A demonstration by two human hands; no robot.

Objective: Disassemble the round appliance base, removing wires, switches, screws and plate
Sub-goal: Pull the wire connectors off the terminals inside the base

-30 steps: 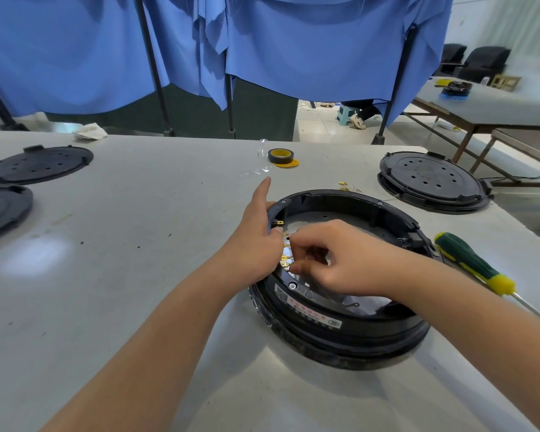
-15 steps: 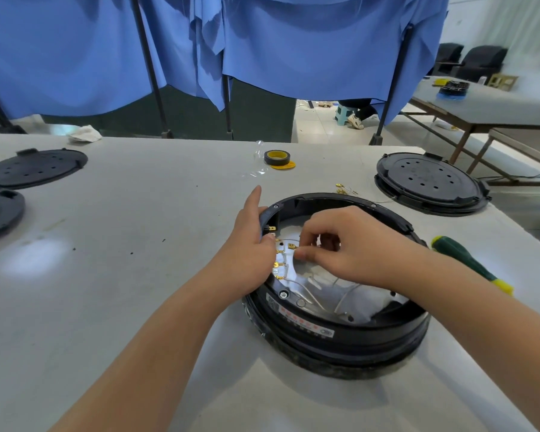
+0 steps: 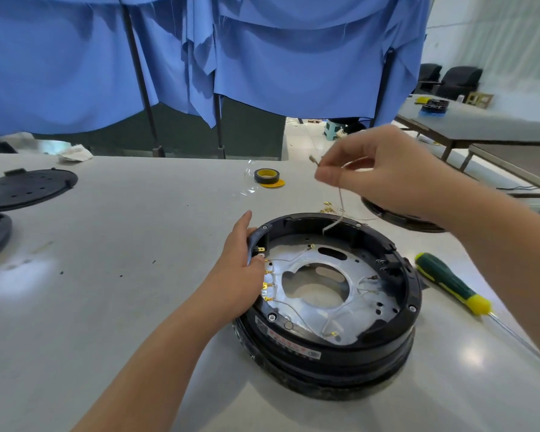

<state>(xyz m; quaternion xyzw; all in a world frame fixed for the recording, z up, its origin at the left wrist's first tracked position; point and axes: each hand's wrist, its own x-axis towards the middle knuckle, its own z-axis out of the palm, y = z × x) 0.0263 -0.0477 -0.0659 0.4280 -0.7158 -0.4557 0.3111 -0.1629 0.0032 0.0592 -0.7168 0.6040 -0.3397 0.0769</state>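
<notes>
- Round appliance base (image 3: 326, 347), black and ring-shaped, sits on the grey table (image 3: 122, 244) directly below and a little toward us from the wire we are holding up.
- Our right hand (image 3: 384, 179) pinches a thin pale wire (image 3: 340, 201) between thumb and fingertips, raised well above the base. The wire hangs down from the pinch, and its loose lower end dangles just over the far rim.
- Our left hand (image 3: 242, 269) rests against the near-left rim, fingers mostly straight and pressing on the black ring, steadying it rather than gripping it.
- Below the pinch, inside the ring, a silver metal plate (image 3: 340, 294) carries more fine wires and a row of brass terminals (image 3: 267, 285) beside our left fingertips.
- To the right of the base lies a green and yellow screwdriver (image 3: 452, 283); beyond the pinch sit a roll of black and yellow tape (image 3: 267, 176) and a few small brass connectors (image 3: 328, 208).
- We judge that wire removal is under way, with several leads remaining.
- Risks: the dangling end could snag the rim or another lead; a hard tug on the next wire could snap it or bend a terminal; the base could slide if our left hand eases off.
</notes>
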